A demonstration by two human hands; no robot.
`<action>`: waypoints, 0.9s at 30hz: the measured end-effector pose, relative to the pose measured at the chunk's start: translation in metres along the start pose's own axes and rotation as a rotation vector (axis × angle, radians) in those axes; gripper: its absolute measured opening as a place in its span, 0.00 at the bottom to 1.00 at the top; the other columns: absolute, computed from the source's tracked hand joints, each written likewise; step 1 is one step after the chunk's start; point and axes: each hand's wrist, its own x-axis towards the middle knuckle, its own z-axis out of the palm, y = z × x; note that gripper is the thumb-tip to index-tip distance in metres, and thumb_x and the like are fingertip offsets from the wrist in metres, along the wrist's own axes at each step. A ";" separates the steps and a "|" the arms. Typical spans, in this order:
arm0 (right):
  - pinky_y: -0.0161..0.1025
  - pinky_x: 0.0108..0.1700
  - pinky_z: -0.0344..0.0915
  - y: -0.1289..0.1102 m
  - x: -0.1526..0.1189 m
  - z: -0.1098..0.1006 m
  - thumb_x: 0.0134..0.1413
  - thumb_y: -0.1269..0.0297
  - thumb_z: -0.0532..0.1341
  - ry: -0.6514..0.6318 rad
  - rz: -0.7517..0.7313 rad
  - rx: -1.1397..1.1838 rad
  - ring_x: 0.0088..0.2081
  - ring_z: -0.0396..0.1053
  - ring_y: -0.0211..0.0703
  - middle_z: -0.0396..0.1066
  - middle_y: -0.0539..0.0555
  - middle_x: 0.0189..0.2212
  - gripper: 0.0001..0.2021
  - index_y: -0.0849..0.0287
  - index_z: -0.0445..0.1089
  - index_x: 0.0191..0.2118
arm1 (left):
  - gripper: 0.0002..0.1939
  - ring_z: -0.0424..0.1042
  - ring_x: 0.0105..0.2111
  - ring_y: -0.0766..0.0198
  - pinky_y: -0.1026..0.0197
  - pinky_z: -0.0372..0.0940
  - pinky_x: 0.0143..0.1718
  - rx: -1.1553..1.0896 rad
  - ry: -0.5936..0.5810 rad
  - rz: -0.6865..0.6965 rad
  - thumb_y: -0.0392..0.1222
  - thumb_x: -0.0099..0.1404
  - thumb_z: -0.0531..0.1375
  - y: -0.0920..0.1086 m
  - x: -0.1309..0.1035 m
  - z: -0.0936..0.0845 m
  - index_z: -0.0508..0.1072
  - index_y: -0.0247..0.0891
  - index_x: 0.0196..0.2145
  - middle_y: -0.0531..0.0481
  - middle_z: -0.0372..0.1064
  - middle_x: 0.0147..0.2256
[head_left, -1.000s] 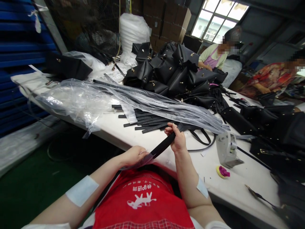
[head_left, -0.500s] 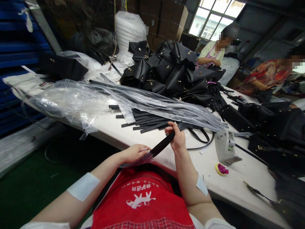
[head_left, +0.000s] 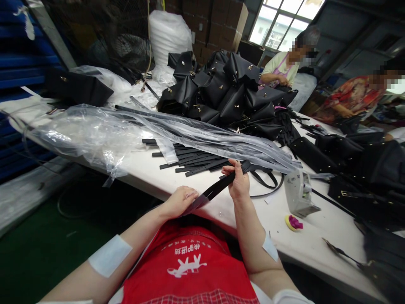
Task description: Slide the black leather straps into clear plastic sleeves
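Between my hands, at the table's front edge, runs a flat black strap (head_left: 220, 185). Its lower end sits inside a clear plastic sleeve (head_left: 200, 203). My right hand (head_left: 238, 179) is closed around the upper part of the strap, fingers curled upward. My left hand (head_left: 181, 200) grips the sleeved end close to my red apron (head_left: 190, 257); its fingertips are partly hidden. Just beyond lies a fanned pile of bare black straps (head_left: 196, 159). Behind that pile stretches a long bundle of straps in clear sleeves (head_left: 218, 137).
Black handbags (head_left: 218, 88) are heaped at the back. A white tape dispenser (head_left: 299, 194) and a small yellow-and-purple item (head_left: 293, 223) are on the right, with scissors-like metal tool (head_left: 335, 249) nearby. Crumpled plastic (head_left: 95, 135) covers the left. Two people work across the table.
More of the strap's lower end shows within the clear sleeve. My right hand has shifted slightly right and up; my left hand has moved slightly up. The camera view has drifted a little.
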 end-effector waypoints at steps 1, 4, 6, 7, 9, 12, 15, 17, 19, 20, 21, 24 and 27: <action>0.36 0.35 0.69 0.002 -0.003 0.003 0.52 0.48 0.64 -0.002 0.011 0.008 0.25 0.73 0.38 0.76 0.51 0.23 0.20 0.62 0.72 0.41 | 0.22 0.61 0.27 0.62 0.60 0.57 0.37 -0.003 0.033 -0.014 0.52 0.68 0.47 0.004 0.002 -0.001 0.62 0.39 0.21 0.53 0.60 0.22; 0.37 0.38 0.70 0.017 -0.018 0.016 0.53 0.45 0.62 -0.027 0.072 0.037 0.27 0.74 0.40 0.77 0.53 0.24 0.23 0.62 0.73 0.42 | 0.21 0.62 0.28 0.62 0.61 0.58 0.34 -0.013 0.121 -0.065 0.52 0.68 0.45 0.014 0.009 -0.001 0.63 0.39 0.22 0.52 0.62 0.24; 0.38 0.41 0.70 0.032 -0.033 0.025 0.54 0.44 0.60 -0.067 0.146 0.048 0.31 0.75 0.41 0.78 0.54 0.27 0.23 0.61 0.73 0.43 | 0.22 0.63 0.28 0.62 0.61 0.58 0.32 -0.014 0.167 -0.097 0.52 0.68 0.45 0.020 0.013 0.003 0.63 0.39 0.23 0.52 0.63 0.24; 0.39 0.42 0.70 0.040 -0.040 0.028 0.55 0.43 0.59 -0.091 0.187 0.046 0.33 0.75 0.42 0.78 0.54 0.29 0.24 0.60 0.73 0.43 | 0.21 0.63 0.28 0.61 0.61 0.58 0.32 -0.011 0.186 -0.114 0.52 0.68 0.44 0.022 0.014 0.005 0.64 0.39 0.23 0.51 0.64 0.25; 0.39 0.45 0.69 0.054 -0.051 0.030 0.55 0.43 0.58 -0.136 0.256 0.019 0.37 0.75 0.43 0.78 0.56 0.34 0.24 0.61 0.75 0.41 | 0.21 0.64 0.27 0.61 0.60 0.57 0.31 -0.002 0.213 -0.150 0.52 0.67 0.44 0.024 0.015 0.010 0.65 0.38 0.24 0.50 0.66 0.25; 0.38 0.46 0.67 0.063 -0.056 0.022 0.51 0.48 0.63 -0.140 0.243 -0.064 0.40 0.74 0.43 0.78 0.57 0.35 0.19 0.61 0.77 0.36 | 0.21 0.65 0.26 0.59 0.59 0.57 0.31 0.026 0.218 -0.187 0.52 0.66 0.44 0.023 0.012 0.014 0.66 0.38 0.23 0.48 0.67 0.24; 0.32 0.32 0.65 0.059 -0.052 0.006 0.42 0.57 0.68 -0.132 0.310 -0.186 0.30 0.71 0.38 0.77 0.53 0.30 0.14 0.61 0.77 0.35 | 0.21 0.66 0.28 0.57 0.57 0.57 0.34 0.055 0.192 -0.209 0.52 0.65 0.46 0.021 0.008 0.013 0.67 0.39 0.23 0.47 0.68 0.25; 0.30 0.19 0.54 0.053 -0.050 -0.005 0.40 0.59 0.67 -0.165 0.425 -0.248 0.20 0.63 0.32 0.74 0.51 0.24 0.15 0.63 0.77 0.35 | 0.20 0.65 0.29 0.56 0.57 0.56 0.35 0.062 0.171 -0.234 0.52 0.64 0.46 0.020 0.006 0.011 0.68 0.39 0.23 0.46 0.69 0.25; 0.31 0.14 0.42 0.048 -0.049 -0.014 0.40 0.59 0.66 -0.199 0.501 -0.270 0.14 0.54 0.29 0.69 0.49 0.18 0.15 0.65 0.77 0.34 | 0.20 0.65 0.29 0.56 0.57 0.56 0.34 0.047 0.130 -0.267 0.52 0.63 0.47 0.020 0.004 0.010 0.68 0.38 0.22 0.45 0.69 0.25; 0.31 0.14 0.40 0.046 -0.050 -0.017 0.40 0.59 0.66 -0.204 0.516 -0.269 0.13 0.53 0.29 0.68 0.49 0.18 0.15 0.65 0.77 0.33 | 0.20 0.65 0.28 0.57 0.57 0.56 0.33 0.029 0.100 -0.285 0.52 0.63 0.47 0.019 0.004 0.009 0.67 0.38 0.22 0.46 0.69 0.24; 0.31 0.14 0.40 0.045 -0.051 -0.020 0.41 0.58 0.65 -0.206 0.528 -0.266 0.12 0.52 0.29 0.69 0.50 0.18 0.15 0.65 0.77 0.33 | 0.20 0.64 0.26 0.57 0.58 0.55 0.32 0.005 0.064 -0.304 0.53 0.62 0.48 0.019 0.003 0.009 0.67 0.38 0.22 0.47 0.68 0.23; 0.31 0.15 0.44 0.043 -0.054 -0.023 0.43 0.56 0.64 -0.213 0.518 -0.240 0.14 0.54 0.29 0.74 0.53 0.23 0.16 0.64 0.76 0.34 | 0.21 0.63 0.24 0.60 0.60 0.55 0.28 -0.096 -0.059 -0.344 0.55 0.61 0.49 0.017 0.001 0.010 0.69 0.36 0.24 0.49 0.67 0.22; 0.31 0.20 0.51 0.041 -0.055 -0.024 0.45 0.56 0.64 -0.248 0.444 -0.219 0.19 0.60 0.32 0.77 0.56 0.27 0.16 0.64 0.76 0.36 | 0.23 0.64 0.24 0.62 0.62 0.57 0.27 -0.215 -0.197 -0.343 0.58 0.60 0.51 0.018 -0.001 0.009 0.71 0.34 0.26 0.50 0.67 0.23</action>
